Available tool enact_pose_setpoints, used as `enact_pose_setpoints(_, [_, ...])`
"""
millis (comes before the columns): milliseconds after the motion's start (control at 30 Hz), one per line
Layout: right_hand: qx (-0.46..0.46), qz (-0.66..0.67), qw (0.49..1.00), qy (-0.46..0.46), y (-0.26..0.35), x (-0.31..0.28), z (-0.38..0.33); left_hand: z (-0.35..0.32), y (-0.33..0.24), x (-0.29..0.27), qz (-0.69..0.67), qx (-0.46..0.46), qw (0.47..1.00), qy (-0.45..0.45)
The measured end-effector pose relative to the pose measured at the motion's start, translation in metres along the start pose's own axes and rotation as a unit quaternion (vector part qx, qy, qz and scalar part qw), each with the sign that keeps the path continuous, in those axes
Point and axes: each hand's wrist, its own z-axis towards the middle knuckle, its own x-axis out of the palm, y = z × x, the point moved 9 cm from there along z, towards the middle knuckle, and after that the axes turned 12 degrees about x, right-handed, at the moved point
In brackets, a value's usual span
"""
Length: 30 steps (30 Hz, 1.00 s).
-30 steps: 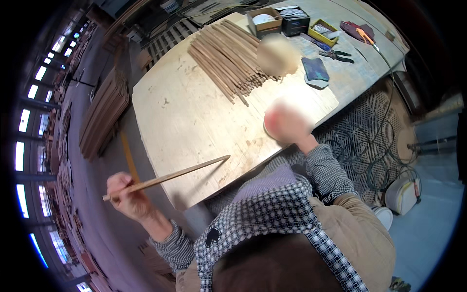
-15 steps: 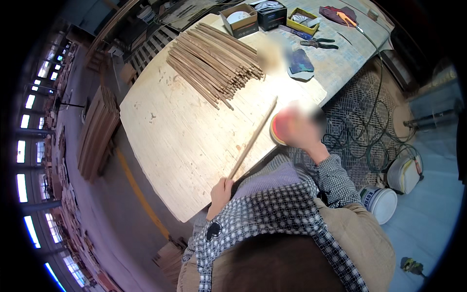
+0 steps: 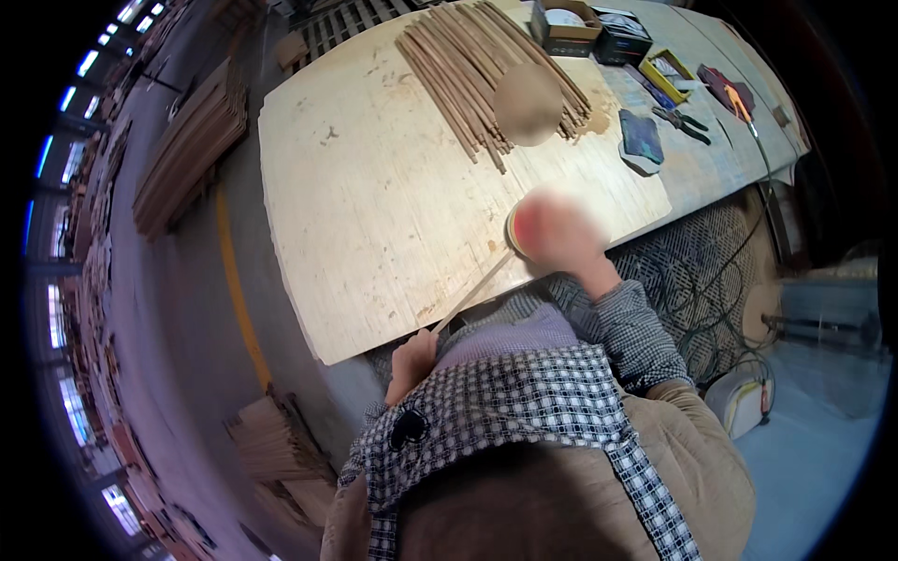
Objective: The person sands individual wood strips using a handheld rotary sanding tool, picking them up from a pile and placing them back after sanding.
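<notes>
My left hand [image 3: 412,361] is closed round the near end of a thin wooden stick [image 3: 473,295] at the front edge of the pale board [image 3: 346,206]. The stick slants up to the right, and its far end meets a round red sander [image 3: 529,226] with a yellowish rim. My right hand [image 3: 582,249] grips this sander from above; blur hides its fingers and much of the tool. Beyond both hands lies a bundle of similar brown sticks [image 3: 449,79], partly covered by a blurred round patch.
Along the back right stand a cardboard box [image 3: 567,39], a black box [image 3: 622,45] and a yellow tray [image 3: 681,86]. Pliers [image 3: 687,125], a blue pad [image 3: 642,140] and an orange-handled air gun [image 3: 737,99] lie nearer. Stacked planks [image 3: 192,150] stand left; a hose hangs at right.
The stick's far end, lying free beside the sander before, now reaches the sander's edge. My left hand has drawn the stick back toward me. The whole view has shifted.
</notes>
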Motion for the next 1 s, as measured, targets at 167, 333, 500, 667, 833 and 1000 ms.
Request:
enact_pose_setpoints(167, [-0.208, -0.043, 0.977, -0.024, 0.084, 0.034, -0.046, 0.003, 0.0, -0.005, -0.035, 0.012, 0.999, -0.006])
enact_pose_setpoints(333, [-0.212, -0.017, 0.977, 0.003, 0.053, 0.035, -0.019, -0.006, 0.034, 0.027, -0.035, -0.045, 0.998, 0.013])
enact_pose_setpoints(500, [-0.005, 0.126, 0.988, 0.091, 0.053, -0.062, 0.016, -0.005, 0.03, 0.022, -0.054, -0.052, 0.997, 0.003])
enact_pose_setpoints(667, [-0.252, -0.033, 0.957, -0.14, 0.09, -0.035, -0.036, -0.003, 0.025, 0.012, -0.004, 0.008, 0.996, -0.084])
enact_pose_setpoints(833, [-0.11, 0.005, 0.994, -0.018, 0.09, -0.083, 0.0, -0.005, 0.022, 0.01, -0.007, 0.016, 0.995, -0.1])
enact_pose_setpoints(1000, [-0.096, 0.044, 0.989, 0.107, 0.084, -0.019, -0.009, 0.0, 0.023, 0.018, -0.015, 0.002, 0.997, -0.071])
